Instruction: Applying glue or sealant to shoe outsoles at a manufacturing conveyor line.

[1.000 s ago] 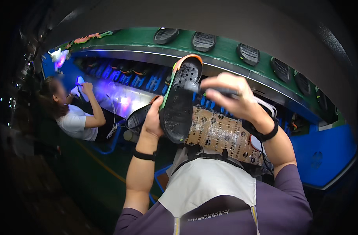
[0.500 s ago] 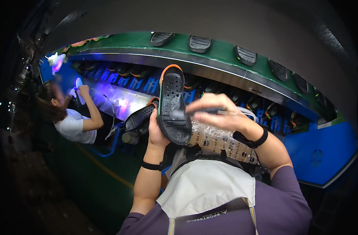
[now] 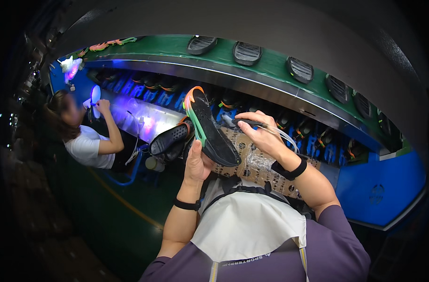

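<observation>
My left hand (image 3: 196, 162) grips a shoe sole (image 3: 208, 124) by its heel end, thumb along the near side. The sole is black inside with small holes at its forefoot, and its side wall is green and orange. It is tilted so that this side wall shows. To its right, my right hand (image 3: 262, 132) is closed on a hose-fed brush (image 3: 249, 123) with a dark handle and a pale tip. The tip is apart from the sole. Another black sole with an orange edge (image 3: 171, 139) lies just left of my left hand.
Black soles (image 3: 247, 53) ride a green conveyor belt (image 3: 270, 64) behind a metal rail. Below it, a rack (image 3: 165, 97) holds several soles. A wrapped carton-patterned surface (image 3: 252, 157) lies before me. A co-worker (image 3: 94, 138) sits at left beside a violet-lit metal tray (image 3: 151, 120).
My right hand has drawn the brush off the sole, toward the right. My left hand has moved slightly right and turned the sole so its green and orange side shows.
</observation>
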